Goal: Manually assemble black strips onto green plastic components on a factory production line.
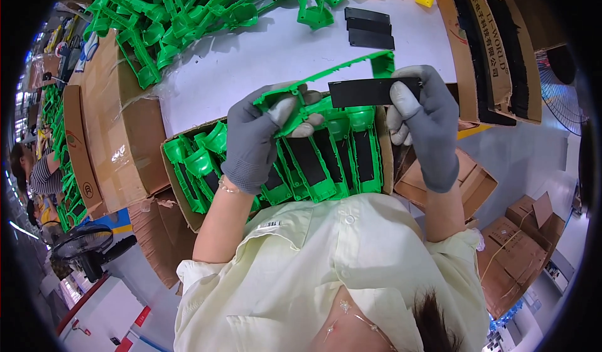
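The left hand [254, 135] has its fingers clamped on a long green plastic frame [326, 79], ribbed and open-sided, held above the white surface [251, 57]. The right hand [426, 120] pinches a flat black rectangular strip [370, 91] against it, over a cardboard box [179, 192] of like pieces.

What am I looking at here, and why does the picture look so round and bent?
No machine here: a person wears a wide fisheye camera on the head, looking down, which bends straight edges. The left hand and right hand, both in grey gloves, hold a green plastic part; the right hand presses a black strip against it. Below them, a cardboard box holds finished green parts with black strips. On the white table lie a pile of green parts and spare black strips.
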The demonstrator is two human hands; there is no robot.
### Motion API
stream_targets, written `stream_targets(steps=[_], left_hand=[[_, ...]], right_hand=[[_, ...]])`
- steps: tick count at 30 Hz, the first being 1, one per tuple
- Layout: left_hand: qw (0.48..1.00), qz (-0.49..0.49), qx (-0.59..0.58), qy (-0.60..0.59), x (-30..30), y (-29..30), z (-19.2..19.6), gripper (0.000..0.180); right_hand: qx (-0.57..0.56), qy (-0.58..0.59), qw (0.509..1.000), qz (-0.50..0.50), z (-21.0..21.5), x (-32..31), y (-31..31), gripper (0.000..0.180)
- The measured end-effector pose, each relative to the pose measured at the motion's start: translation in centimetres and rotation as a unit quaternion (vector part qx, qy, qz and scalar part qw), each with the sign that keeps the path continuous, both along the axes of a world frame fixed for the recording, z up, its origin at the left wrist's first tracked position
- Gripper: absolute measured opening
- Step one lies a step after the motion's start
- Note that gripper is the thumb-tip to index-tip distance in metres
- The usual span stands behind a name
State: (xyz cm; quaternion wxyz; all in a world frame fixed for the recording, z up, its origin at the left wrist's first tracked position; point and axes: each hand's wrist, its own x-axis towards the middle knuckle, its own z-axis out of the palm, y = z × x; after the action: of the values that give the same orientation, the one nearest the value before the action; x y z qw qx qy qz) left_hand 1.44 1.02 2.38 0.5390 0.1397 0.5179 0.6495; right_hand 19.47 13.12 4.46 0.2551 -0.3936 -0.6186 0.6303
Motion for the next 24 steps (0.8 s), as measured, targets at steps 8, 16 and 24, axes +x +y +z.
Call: stream_targets(steps=[8, 16, 24], left_hand=[[0.998, -0.019, 0.022, -0.046, 1.2, -0.1, 0.1, 0.028], [0.996, -0.051, -0.018, 0.073, 1.4, 0.4, 1.7, 0.025], [0.985, -0.105, -0.039, 0.13, -0.6, -2.4, 3.0, 0.022]], right_hand=[[0.045, -0.038, 0.998, 0.029, -0.6, -0.6, -0.8, 0.016], [0.366, -0.211, 0.906, -0.025, 0.0, -0.2, -0.5, 0.038], [0.079, -0.041, 0.987, 0.135, -1.1, 0.0, -1.3, 0.021]])
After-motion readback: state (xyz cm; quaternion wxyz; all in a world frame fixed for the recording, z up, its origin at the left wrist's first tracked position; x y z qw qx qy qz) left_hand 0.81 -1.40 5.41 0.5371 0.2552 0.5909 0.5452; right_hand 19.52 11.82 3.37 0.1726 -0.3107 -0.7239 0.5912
